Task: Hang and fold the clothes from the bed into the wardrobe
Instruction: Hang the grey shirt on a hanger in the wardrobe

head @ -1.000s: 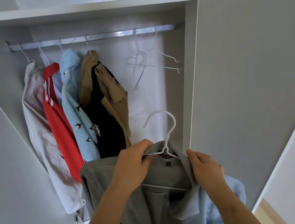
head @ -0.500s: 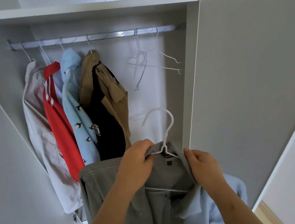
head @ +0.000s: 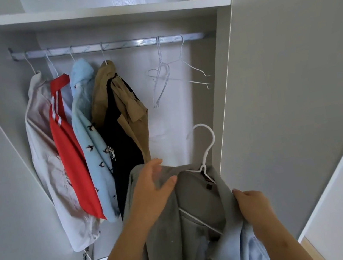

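White wardrobe back panel (head: 164, 119) carries a silver metal rail (head: 124, 44). Below this rail the left hand (head: 152, 185) and right hand (head: 254, 205), apart, each grip the grey collared shirt (head: 169, 243) on its white wire hanger (head: 210, 143). The shirt's dark red neck label (head: 209, 186) is too small to read.

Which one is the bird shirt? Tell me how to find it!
Look at the silver rail across the wardrobe, where four lots of clothes crowd its left end. The bird shirt is third from the left, between the red top and the brown jacket. Among those four, only it is pale blue, sprinkled with small dark birds.
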Demonstrator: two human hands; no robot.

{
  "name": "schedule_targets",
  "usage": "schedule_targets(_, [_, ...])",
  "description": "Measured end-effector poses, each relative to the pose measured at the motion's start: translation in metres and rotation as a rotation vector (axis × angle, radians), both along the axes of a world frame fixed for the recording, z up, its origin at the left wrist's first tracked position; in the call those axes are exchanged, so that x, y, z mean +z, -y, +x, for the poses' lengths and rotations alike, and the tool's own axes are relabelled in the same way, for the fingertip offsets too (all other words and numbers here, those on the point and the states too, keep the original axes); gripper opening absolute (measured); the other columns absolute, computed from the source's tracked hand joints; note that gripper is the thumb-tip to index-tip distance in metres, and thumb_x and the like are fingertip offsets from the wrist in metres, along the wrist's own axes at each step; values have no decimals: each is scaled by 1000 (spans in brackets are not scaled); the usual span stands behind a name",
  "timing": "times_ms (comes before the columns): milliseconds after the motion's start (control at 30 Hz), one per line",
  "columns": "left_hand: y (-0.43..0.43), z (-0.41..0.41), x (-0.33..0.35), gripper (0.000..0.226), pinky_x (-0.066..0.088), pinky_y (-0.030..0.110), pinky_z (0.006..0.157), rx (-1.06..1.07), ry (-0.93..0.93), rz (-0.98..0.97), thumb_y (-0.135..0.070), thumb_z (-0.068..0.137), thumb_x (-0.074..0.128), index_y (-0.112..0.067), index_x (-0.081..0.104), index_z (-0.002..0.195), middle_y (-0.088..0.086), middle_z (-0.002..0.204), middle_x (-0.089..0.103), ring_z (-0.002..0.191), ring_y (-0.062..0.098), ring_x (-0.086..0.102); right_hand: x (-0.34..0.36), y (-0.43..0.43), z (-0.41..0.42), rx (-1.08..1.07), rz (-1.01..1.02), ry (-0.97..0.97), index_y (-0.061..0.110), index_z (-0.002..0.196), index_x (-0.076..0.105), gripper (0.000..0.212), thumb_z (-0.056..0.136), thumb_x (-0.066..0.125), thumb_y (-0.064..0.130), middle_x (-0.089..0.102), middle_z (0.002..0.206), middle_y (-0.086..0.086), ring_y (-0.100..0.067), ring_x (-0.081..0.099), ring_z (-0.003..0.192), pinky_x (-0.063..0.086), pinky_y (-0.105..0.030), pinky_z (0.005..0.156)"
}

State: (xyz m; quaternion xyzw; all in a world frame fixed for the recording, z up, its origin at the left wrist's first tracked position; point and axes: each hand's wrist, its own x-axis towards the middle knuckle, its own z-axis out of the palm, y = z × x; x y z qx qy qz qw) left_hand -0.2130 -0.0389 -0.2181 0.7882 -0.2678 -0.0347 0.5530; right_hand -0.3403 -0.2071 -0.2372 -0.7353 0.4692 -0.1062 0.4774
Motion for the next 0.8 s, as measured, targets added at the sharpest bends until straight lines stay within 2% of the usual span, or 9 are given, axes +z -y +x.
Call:
schedule_targets(67, [1, 1, -2, 32, 38, 10, 74, 46, -70, -43, -26, 86, 64, -44, 47, 105, -24, 103, 53, 94, -11, 50, 2, -4, 0, 10, 96, 55, -1, 71, 57, 33, 95, 48, 18, 52, 73, -21, -22, 44, 65, 32, -30, 64])
schedule_targets(133, [3, 3, -2, 27, 41, 14, 72, 95, -105, -88, -22, 88, 61, -44, 49, 99, -18, 98, 58, 90, -5, 54, 2, -9, 2, -7, 173, 125, -5, 77, 57, 30, 95, 48, 16, 56, 83, -34, -23, 46, 72, 33, -30, 66])
schedule_targets(200, [3, 5, 0, 22, 42, 15, 72, 126, -139, -124, -21, 89, 59, -38, 53, 101, -13, 97, 62, 88, 0, 58, 4, -15, 4, -17, 228, 181, -7, 82, 60, 29, 95, 48, 16, 59, 79, -25, -23, 50, 68, 36, -28, 62])
schedule_targets(300, [4, 8, 1, 18, 40, 7, 63, 152, -139, -102, -21, 90, 58, -34, 55, 102, -13, 96, 62, 82, -1, 58, 11, -22, 10, 11, 272, 238, 7, 69, 57, 27, 94, 49, 14, 58, 68, -12, -22, 52, 61, 38, -25, 54])
schedule_targets(333, [4, 9, 2, 17, 39, 5, 60, 159, -138, -85, -21, 91, 57, -32, 55, 103, -13, 96, 62, 81, -1, 58, 12, -23, 12, 28, 274, 246, 8, 69, 58, 27, 94, 49, 14, 60, 70, -11, -22, 54, 62, 39, -25, 54])
schedule_targets(400, [4, 12, 3, 15, 40, 8, 65, 159, -148, -55, -22, 91, 56, -28, 57, 104, -11, 99, 61, 85, 2, 57, 15, -27, 17, 72, 271, 247, 9, 73, 60, 26, 95, 48, 16, 63, 77, -13, -24, 57, 68, 42, -26, 57])
schedule_targets(500, [2, 21, 7, 12, 39, 12, 67, 139, -151, -24, -20, 92, 54, -31, 58, 95, -11, 97, 61, 88, 2, 56, 16, -33, 30, 129, 270, 245, 8, 78, 61, 28, 97, 45, 20, 64, 86, -15, -26, 59, 77, 45, -28, 65])
schedule_targets(667, [-6, 48, 16, 14, 38, 10, 71, 173, -117, 4, -16, 93, 53, -22, 60, 103, -9, 98, 60, 90, 3, 55, 23, -41, 68, 162, 281, 282, 12, 85, 62, 26, 99, 43, 23, 65, 93, -13, -31, 61, 91, 50, -36, 80])
schedule_targets(800, [-11, 81, 17, 12, 38, 10, 71, 201, -104, -8, -16, 92, 54, -26, 60, 98, -16, 93, 59, 88, -4, 53, 30, -42, 104, 188, 309, 301, 13, 81, 61, 26, 99, 43, 20, 65, 90, -14, -30, 62, 87, 50, -33, 75])
